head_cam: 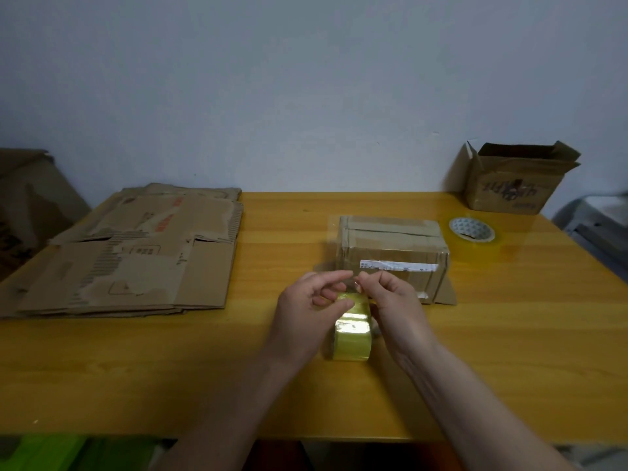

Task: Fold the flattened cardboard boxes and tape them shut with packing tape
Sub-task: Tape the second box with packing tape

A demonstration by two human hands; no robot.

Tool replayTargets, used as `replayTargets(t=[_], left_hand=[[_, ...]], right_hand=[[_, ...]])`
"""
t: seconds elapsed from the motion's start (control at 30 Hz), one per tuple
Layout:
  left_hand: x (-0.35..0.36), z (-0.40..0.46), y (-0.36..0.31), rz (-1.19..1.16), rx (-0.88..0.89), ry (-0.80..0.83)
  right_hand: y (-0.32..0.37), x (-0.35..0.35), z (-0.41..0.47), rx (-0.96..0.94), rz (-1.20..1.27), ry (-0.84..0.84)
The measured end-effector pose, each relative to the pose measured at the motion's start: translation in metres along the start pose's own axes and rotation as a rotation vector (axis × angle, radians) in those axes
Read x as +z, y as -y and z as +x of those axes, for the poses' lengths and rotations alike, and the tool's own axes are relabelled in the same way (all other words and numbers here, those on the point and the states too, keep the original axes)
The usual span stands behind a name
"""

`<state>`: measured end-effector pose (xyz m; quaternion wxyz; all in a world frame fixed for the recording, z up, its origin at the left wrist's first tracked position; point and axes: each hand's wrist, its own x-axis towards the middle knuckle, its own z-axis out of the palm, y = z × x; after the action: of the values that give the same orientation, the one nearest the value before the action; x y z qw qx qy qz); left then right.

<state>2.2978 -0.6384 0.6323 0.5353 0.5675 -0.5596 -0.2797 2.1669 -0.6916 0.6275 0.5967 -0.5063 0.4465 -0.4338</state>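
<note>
We hold the tape roll (351,329) on edge between both hands, near the table's (509,351) front. Left hand (307,305) steadies it; right hand (390,300) pinches the loose end. The folded box (390,253) lies just beyond, long axis left-right, nearer our right.

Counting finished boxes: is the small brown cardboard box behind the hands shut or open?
Shut. The small brown cardboard box has its top flaps folded down, with clear tape along the seam.

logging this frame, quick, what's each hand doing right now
Left hand: holds the yellow tape roll, fingers curled round it.
Right hand: pinches at the roll's top, apparently the tape end.
</note>
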Motion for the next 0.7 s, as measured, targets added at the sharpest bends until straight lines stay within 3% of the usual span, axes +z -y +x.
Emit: replayTargets(t=[0.43,0.7], left_hand=[[0.0037,0.0027,-0.0005,0.183,-0.010,-0.139],[0.0040,0.0028,0.0043,0.605,0.120,-0.260]], right_hand=[[-0.0032,0.0059,0.0009,-0.054,-0.050,-0.011],[-0.0002,0.0070,0.0022,-0.111,-0.171,0.018]])
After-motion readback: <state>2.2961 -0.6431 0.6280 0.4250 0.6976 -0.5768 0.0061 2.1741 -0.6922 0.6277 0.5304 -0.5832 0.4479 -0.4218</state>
